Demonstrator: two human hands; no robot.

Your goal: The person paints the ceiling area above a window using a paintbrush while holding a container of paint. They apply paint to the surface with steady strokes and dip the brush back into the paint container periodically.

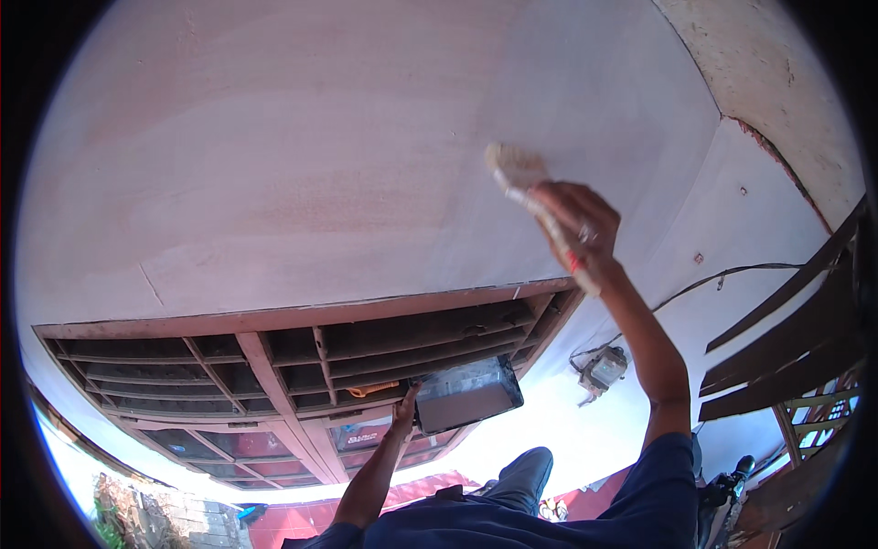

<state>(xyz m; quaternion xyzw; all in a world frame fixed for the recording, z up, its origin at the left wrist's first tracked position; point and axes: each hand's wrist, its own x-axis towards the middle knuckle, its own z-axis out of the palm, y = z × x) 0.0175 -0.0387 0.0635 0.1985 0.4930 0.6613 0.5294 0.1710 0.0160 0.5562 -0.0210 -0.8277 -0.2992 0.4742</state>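
- Whitish wall (320, 137): we should overlap light strokes.
- Right hand (585, 224), fingers curled, grips our brush (512, 167) at the wall.
- Left hand (404, 412), partly closed, holds the dark tray (471, 373) low, best level.

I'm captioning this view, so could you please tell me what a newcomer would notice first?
Probably the brush in the right hand, raised before the pale wall. Next comes the black-rimmed tray in the left hand, lower down, in front of the window.
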